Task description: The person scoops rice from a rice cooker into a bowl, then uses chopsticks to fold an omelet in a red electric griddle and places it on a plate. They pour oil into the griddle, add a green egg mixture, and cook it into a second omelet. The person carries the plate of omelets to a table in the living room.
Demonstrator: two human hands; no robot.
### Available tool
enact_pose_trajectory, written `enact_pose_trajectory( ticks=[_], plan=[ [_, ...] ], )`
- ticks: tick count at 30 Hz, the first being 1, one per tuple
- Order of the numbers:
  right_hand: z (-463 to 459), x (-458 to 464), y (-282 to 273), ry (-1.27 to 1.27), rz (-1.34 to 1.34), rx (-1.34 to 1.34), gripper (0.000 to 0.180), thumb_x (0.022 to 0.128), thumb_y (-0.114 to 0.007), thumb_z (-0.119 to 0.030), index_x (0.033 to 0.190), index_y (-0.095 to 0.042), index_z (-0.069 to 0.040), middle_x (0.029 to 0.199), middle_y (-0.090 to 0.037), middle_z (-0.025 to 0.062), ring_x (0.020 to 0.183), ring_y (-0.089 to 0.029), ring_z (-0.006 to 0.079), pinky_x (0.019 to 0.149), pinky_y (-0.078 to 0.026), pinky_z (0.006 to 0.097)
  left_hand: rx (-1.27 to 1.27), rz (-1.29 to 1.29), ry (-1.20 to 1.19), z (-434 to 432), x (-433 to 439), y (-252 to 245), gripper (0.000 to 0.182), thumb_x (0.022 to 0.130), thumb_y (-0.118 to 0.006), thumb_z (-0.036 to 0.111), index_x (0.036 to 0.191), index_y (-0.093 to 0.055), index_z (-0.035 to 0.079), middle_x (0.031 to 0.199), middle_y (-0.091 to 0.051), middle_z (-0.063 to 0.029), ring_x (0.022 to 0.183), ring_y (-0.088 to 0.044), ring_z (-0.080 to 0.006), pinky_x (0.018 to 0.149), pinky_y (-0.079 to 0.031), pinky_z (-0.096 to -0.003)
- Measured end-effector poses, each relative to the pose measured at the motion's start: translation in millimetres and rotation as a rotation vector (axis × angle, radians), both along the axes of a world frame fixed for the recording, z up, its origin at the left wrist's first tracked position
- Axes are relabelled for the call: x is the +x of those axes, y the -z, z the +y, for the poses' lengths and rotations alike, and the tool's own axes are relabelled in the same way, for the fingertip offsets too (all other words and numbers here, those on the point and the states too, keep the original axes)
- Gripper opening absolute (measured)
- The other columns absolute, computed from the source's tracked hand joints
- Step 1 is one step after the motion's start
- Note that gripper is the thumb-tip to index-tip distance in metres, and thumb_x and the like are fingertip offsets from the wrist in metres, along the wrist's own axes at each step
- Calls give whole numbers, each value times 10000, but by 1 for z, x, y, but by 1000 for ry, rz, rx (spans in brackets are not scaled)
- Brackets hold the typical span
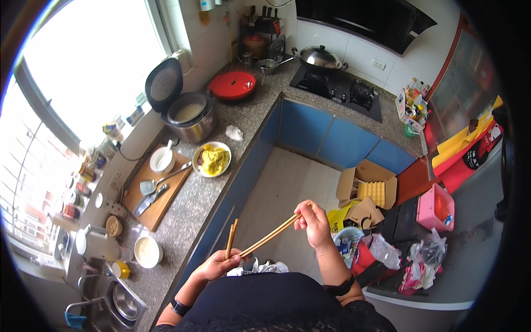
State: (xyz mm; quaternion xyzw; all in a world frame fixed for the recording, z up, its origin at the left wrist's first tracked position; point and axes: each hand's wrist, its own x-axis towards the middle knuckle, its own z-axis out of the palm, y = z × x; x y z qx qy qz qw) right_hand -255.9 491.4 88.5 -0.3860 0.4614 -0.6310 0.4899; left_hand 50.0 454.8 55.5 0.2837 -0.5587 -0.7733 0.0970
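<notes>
My left hand point(218, 264) is closed around a pair of wooden chopsticks point(231, 240) that point upward. My right hand point(314, 224) grips one end of a second pair of chopsticks point(271, 236), which slopes down to the fingers of my left hand. Whether the left fingers also pinch those tips is hard to tell. Both hands are in front of my body, above the floor beside the counter. On the counter, a plate of yellow food point(213, 159) sits near a cutting board point(166, 203) bearing a white bowl point(162, 161), a spatula point(148, 186) and a knife point(151, 200).
An open rice cooker point(191, 120) and a red lidded pan point(234, 85) stand along the counter. A lidded wok point(319, 58) is on the gas stove point(338, 93). The sink point(124, 301) lies at lower left. A cardboard box point(346, 182) and a blue basket point(348, 236) are at right.
</notes>
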Motion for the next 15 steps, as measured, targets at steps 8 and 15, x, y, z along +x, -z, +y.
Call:
enact_pose_trajectory(
  ticks=[8,15],
  plan=[
    [-149,-59,-6,-194,143,-9,331,1049,-491,-318,962,-589,-14,745,-544,-1,632,-546,59,610,-480,219,145,145,35,-139,-56,27,390,1058,-449,331,1198,-611,5,730,-477,57,651,-407,-44,590,-334,-199],
    [-380,-126,-42,-347,352,-52,385,1044,-482,-366,1142,-597,-12,774,-538,-10,660,-536,56,632,-488,213,180,232,-267,-317,-110,41,286,1046,-483,308,978,-598,55,661,-411,73,557,-333,-43,503,-263,-207]
  ],
)
